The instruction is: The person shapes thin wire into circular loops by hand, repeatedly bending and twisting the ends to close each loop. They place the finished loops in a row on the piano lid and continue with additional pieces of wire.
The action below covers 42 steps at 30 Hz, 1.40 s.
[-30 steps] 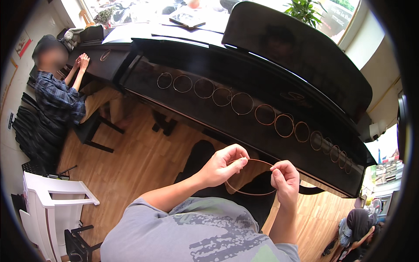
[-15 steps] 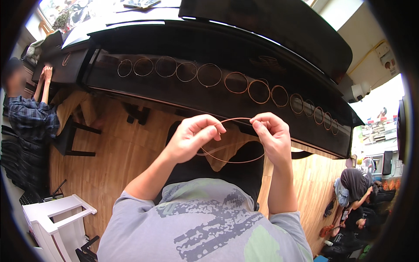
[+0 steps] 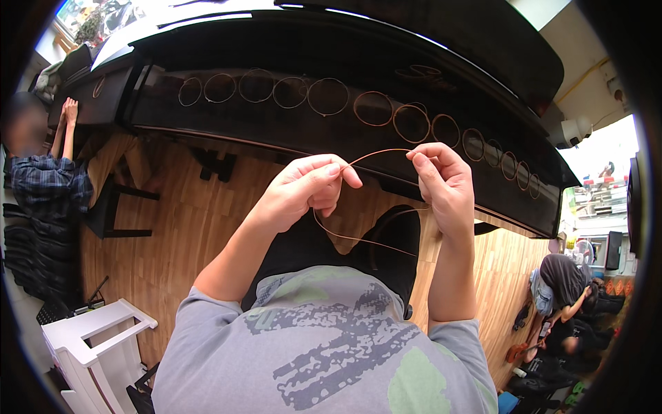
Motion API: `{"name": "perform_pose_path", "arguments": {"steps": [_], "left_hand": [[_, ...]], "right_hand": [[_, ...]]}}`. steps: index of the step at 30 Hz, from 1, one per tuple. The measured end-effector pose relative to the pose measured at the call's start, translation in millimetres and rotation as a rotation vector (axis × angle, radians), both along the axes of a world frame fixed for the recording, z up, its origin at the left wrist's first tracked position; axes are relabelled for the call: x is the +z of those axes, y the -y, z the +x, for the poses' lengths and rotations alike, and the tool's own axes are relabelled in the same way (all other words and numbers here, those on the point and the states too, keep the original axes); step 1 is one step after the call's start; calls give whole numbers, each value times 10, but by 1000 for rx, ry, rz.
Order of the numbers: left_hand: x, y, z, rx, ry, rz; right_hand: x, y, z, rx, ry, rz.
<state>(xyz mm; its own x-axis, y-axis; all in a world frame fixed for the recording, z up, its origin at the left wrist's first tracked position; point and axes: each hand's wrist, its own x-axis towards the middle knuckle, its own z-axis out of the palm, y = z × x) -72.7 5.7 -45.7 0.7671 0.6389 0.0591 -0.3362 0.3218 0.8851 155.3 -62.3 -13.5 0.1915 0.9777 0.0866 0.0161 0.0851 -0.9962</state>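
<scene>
A thin copper-coloured wire (image 3: 378, 152) arches between my two hands in front of my chest. My left hand (image 3: 307, 190) pinches it between thumb and fingers. The fingertips of my right hand (image 3: 443, 185) are closed on it at the right side of the arch. From the left hand the wire sags in a loose curve below the hands, its lower part stretching right across my dark-clothed legs. Beyond my hands, a row of several coiled wire rings (image 3: 329, 114) lies along the black piano (image 3: 227, 126), silvery ones to the left and copper-coloured ones to the right.
Another small coil (image 3: 418, 72) lies farther back on the piano. At the left sits a person in a checked shirt (image 3: 52, 177), hands resting on the black surface. A white wooden stand (image 3: 103, 345) is at lower left. At the right a bent-over person (image 3: 562, 279) is near a small reddish-brown stringed instrument (image 3: 516, 352).
Both hands have risen slightly, and the right has shifted a little rightward. The wire, earlier a rounder loop between the hands, has sprung wider, its lower curve now looser.
</scene>
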Motion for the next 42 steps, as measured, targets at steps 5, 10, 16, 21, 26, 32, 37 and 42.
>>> {"name": "perform_pose_path", "arguments": {"steps": [5,10,16,21,26,32,37,42], "left_hand": [[60,-85,-107,189,-59,59],[140,-258,-383,304,-73,65],[130,-308,-450,338,-68,10],[67,-307,-423,326,-77,-43],[68,-297,-417,321,-81,-61],[41,-218,-340,311,-84,-43],[-105,-211,-271,336,-183,96],[-26,47,-169,501,-554,719]], "right_hand": [[-8,65,152,55,17,-67],[2,180,483,25,39,-73],[-15,169,639,7,-8,-49],[-65,161,619,28,-72,-47],[-38,153,595,29,-122,-53],[27,225,479,60,-49,-69],[59,328,155,241,-135,-143],[23,429,-239,548,-140,-167]]}}
